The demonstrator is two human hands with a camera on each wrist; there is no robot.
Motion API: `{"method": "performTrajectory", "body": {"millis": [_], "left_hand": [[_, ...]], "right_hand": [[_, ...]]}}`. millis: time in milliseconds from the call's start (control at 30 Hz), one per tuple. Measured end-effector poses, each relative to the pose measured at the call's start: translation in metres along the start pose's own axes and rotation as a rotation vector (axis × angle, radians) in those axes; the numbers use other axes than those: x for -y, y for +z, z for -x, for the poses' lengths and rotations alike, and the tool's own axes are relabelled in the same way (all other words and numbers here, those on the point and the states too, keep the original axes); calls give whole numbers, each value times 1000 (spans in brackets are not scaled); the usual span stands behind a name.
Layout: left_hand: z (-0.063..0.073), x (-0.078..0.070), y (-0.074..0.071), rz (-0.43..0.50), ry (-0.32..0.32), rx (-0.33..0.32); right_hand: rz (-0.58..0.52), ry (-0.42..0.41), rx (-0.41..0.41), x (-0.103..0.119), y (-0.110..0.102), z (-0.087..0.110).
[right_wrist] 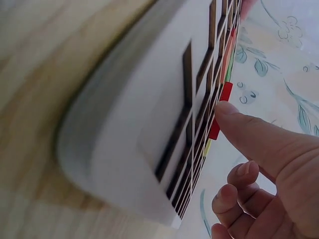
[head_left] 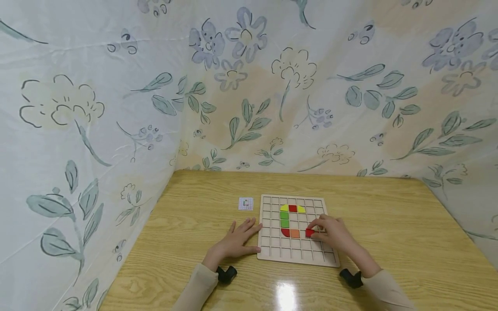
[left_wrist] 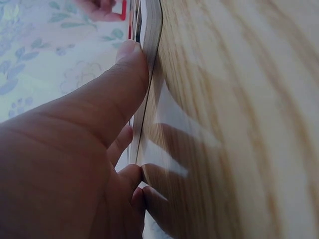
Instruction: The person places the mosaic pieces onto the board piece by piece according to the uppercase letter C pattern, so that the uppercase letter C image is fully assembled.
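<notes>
A wooden grid board (head_left: 268,254) lies on the table. My right hand (head_left: 333,232) pinches a red tile (head_left: 309,233) between thumb and fingers, low over the board's right half; the right wrist view shows this red tile (right_wrist: 227,91) standing above the grid under the thumb. Left of it, tiles form an open ring: two yellow rounded tiles (head_left: 301,209) flank a red square (head_left: 293,208), two green tiles (head_left: 285,223) run down the left side, and a red rounded tile (head_left: 285,233) sits beside an orange tile (head_left: 295,233). My left hand (head_left: 237,240), fingers spread, touches the board's left edge.
A small card (head_left: 246,204) printed with a coloured grid pattern lies left of the board's upper corner. Black devices (head_left: 227,275) sit at both wrists. Floral cloth (head_left: 249,129) hangs behind the wood-grain table (head_left: 393,224) and along its sides.
</notes>
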State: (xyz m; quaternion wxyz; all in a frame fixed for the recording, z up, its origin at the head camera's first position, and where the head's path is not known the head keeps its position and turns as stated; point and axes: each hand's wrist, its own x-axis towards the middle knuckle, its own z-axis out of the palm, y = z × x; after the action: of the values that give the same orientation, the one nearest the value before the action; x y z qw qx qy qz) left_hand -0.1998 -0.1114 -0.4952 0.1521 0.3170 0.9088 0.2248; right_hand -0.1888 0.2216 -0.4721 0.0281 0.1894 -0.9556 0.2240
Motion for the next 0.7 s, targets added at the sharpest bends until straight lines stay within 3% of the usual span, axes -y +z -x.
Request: {"method": "performTrajectory", "body": {"millis": [700], "left_hand": [[0,-1,-1,18,4,3]], "right_hand": [[35,-22,20,1,14,-9]]}}
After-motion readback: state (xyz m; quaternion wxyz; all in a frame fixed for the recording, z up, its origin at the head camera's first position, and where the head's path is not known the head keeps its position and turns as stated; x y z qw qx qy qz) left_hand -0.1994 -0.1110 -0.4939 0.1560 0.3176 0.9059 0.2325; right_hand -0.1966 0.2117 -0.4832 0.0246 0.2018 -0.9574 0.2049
